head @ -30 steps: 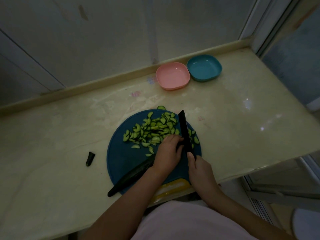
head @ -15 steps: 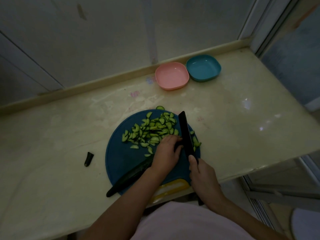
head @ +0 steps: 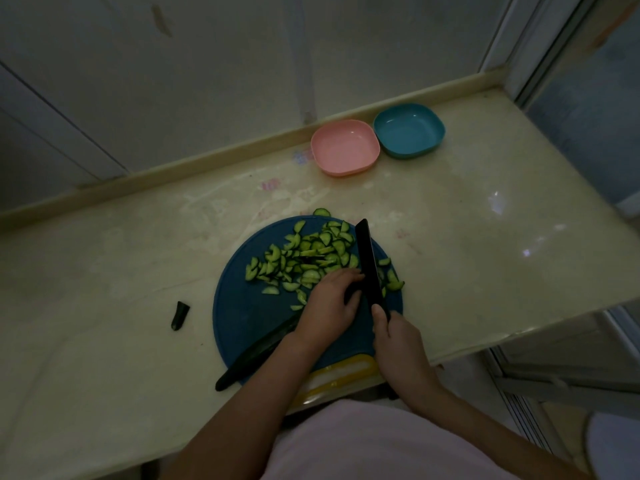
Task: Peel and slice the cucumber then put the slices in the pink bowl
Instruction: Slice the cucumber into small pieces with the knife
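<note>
Two hands work: the left hand [head: 329, 303] curls onto the cucumber [head: 258, 353], the right hand [head: 398, 344] grips the knife [head: 370, 268], whose blade beside the fingertips [head: 355, 277] could nick them.

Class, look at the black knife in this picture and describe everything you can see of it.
The knife has a long, straight, matte black blade, pointing away from the person over the round blue cutting board. The right hand grips its handle, which is mostly hidden. The blade stands beside the left hand, with cucumber slices on both sides.
</note>
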### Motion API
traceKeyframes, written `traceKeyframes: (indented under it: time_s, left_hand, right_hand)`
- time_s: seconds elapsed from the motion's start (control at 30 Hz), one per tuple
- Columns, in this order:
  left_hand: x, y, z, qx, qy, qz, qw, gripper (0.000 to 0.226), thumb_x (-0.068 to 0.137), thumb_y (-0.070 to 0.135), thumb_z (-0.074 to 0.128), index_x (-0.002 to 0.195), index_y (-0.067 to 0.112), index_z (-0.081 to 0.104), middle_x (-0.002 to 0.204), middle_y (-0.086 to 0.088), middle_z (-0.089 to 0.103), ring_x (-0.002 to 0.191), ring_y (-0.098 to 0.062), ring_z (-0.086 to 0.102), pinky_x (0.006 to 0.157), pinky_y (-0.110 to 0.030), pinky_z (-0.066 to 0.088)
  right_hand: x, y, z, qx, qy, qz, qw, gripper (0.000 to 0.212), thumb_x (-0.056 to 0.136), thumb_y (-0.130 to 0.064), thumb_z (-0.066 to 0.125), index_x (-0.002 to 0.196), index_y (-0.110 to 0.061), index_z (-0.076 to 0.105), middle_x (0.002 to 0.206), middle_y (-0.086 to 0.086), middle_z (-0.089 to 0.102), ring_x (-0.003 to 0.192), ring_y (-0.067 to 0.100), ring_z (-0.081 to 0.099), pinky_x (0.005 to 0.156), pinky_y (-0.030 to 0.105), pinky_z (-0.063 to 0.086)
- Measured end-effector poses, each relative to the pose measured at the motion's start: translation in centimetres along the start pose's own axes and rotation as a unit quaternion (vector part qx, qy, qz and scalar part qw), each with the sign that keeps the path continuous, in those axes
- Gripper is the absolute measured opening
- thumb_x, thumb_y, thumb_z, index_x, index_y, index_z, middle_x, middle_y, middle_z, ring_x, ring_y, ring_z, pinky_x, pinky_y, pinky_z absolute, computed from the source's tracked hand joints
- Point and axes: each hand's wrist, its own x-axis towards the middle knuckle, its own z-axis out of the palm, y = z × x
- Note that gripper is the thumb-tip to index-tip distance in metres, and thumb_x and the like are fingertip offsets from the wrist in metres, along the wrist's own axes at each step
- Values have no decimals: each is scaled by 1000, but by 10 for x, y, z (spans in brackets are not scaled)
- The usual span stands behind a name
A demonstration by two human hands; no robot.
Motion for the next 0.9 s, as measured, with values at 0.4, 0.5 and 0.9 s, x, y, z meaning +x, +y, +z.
traceKeyframes:
  time_s: [0.4,0.5,0.9]
  left_hand:
    - [-2,2,1,-1,27,7,1000,27,83,5,65,110,5,66,112,-9,66,109,-21,58,95,-17,35]
    - [-2,2,1,-1,27,7,1000,25,84,6,64,110,5,66,111,-8,66,108,-20,57,95,-18,35]
    - [-1,1,1,5,22,1,1000,22,82,5,66,104,3,67,106,-10,67,103,-23,60,91,-14,34]
  right_hand:
    - [-7,6,-3,66,-4,0,998,47,96,-46,28,72,-11,49,64,7,51,59,18,47,57,30,36]
    - [-8,5,-3,62,-3,-1,998,49,96,-45,28,73,-8,50,66,10,53,61,19,49,58,31,37]
    - [-4,1,5,48,8,-2,999,53,97,-43,25,83,-2,54,72,13,56,64,21,51,59,33,38]
